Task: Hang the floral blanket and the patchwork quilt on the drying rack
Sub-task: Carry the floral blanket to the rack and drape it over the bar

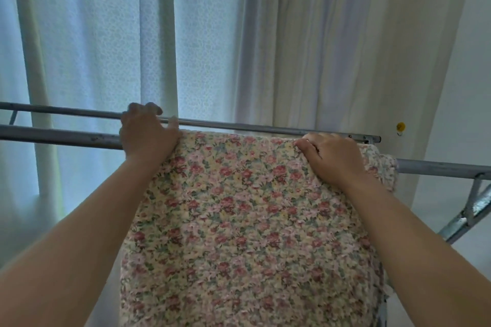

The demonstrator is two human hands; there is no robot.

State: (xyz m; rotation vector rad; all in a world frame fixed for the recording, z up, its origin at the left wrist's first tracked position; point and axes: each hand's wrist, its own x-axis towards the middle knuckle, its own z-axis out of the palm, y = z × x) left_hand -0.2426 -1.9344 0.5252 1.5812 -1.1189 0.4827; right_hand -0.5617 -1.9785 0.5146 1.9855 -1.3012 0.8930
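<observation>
The floral blanket (239,220), cream with small pink and red flowers, drapes over the near grey bar of the drying rack (58,137) and hangs down toward me. My left hand (147,135) grips the blanket's top left edge at the bar, fingers curled over it. My right hand (332,158) pinches a fold of the blanket's top edge on the right. A second, thinner rack bar (239,126) runs just behind. The patchwork quilt is not in sight.
White lace curtains (106,34) and a cream drape (332,48) hang right behind the rack. The rack's metal side brace (470,210) angles down at the right. A small yellow fitting (400,127) sits on the white wall at the right.
</observation>
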